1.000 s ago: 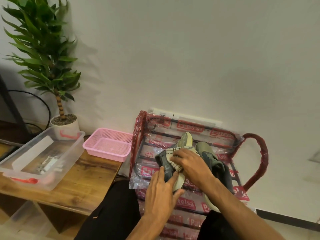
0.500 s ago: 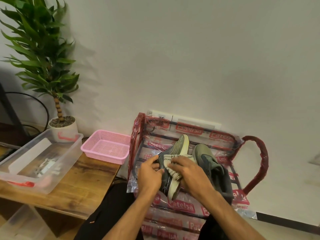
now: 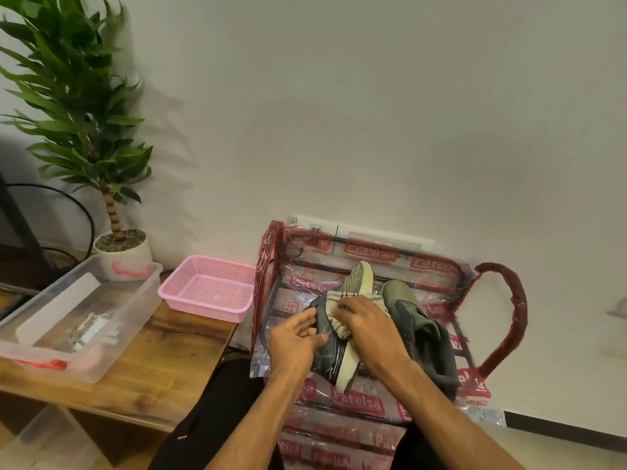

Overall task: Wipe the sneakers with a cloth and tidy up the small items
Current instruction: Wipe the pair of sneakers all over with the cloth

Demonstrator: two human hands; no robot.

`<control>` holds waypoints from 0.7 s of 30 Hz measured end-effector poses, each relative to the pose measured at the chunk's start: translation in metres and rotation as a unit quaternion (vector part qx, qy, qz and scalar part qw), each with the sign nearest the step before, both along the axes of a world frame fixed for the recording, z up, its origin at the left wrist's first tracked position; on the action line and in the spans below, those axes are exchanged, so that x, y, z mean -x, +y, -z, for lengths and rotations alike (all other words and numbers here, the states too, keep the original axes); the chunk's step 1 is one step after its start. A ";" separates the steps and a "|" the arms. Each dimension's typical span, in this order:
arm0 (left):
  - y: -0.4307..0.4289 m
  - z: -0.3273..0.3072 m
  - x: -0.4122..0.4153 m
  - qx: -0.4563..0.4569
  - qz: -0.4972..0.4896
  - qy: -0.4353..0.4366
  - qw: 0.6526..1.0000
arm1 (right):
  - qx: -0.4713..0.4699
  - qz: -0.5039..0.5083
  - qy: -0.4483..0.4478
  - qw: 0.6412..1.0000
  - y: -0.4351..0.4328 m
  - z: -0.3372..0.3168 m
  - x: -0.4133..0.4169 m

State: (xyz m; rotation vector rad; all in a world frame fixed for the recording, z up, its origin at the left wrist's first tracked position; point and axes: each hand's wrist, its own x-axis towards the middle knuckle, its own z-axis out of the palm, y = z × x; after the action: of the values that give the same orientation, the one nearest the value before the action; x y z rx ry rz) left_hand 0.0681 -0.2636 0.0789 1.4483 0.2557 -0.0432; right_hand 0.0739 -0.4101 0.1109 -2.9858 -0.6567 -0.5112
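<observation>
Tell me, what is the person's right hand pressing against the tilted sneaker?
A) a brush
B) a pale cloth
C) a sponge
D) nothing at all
B: the right hand bunches a pale cloth with dark zigzag stitching against the sneaker, which the left hand holds by its side.

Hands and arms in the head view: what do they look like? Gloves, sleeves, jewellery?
Both the left hand and the right hand are bare: no gloves, rings or watch show. The forearms are uncovered to the picture's edge, so no sleeve is in view. Black trousers cover the lap.
</observation>
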 end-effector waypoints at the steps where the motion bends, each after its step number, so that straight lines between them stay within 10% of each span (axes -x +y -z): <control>1: 0.001 0.000 0.000 0.007 0.000 0.003 1.000 | 0.004 -0.023 0.010 1.000 0.001 0.000 0.001; 21: -0.001 0.001 -0.002 0.088 -0.024 0.035 0.995 | 0.065 -0.053 0.033 0.996 0.008 -0.008 -0.008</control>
State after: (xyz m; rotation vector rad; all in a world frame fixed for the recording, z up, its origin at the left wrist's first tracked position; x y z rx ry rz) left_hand 0.0706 -0.2646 0.0782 1.2653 0.3372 -0.0757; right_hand 0.0814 -0.4019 0.1187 -3.0491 -0.8695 -0.3757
